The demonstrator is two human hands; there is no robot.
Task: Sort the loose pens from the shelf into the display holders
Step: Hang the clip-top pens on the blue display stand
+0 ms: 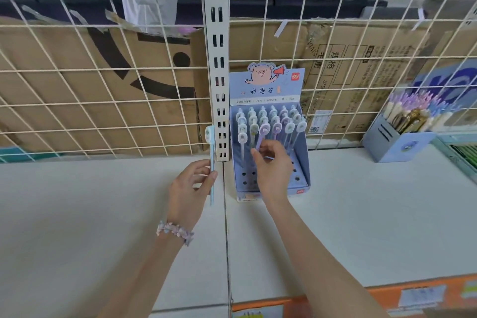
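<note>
Two pens are in hand above the white shelf [103, 214]. Toward the shelf's left half, just beside the slotted upright post [218, 59], the left hand [189, 188] pinches a pale blue pen [212, 162] between thumb and fingertips, holding it roughly upright with its round cap uppermost, clear of the shelf surface. Right of the post, against the wire grid at the shelf's back edge, stands the blue display holder [268, 137], its rear rows filled with round-topped pens and several front holes bare. The right hand [272, 170] reaches into it, fingers curled round the lower barrel of a purple pen [261, 137] that leans among the standing ones. Farther right, near the back edge, a second blue holder [397, 139] carries other pens. Risk lies in the crowding: the purple pen's tip could miss a hole hidden under the hand, or the knuckles could knock neighbouring pens askew; the loosely pinched blue pen might also slip.
</note>
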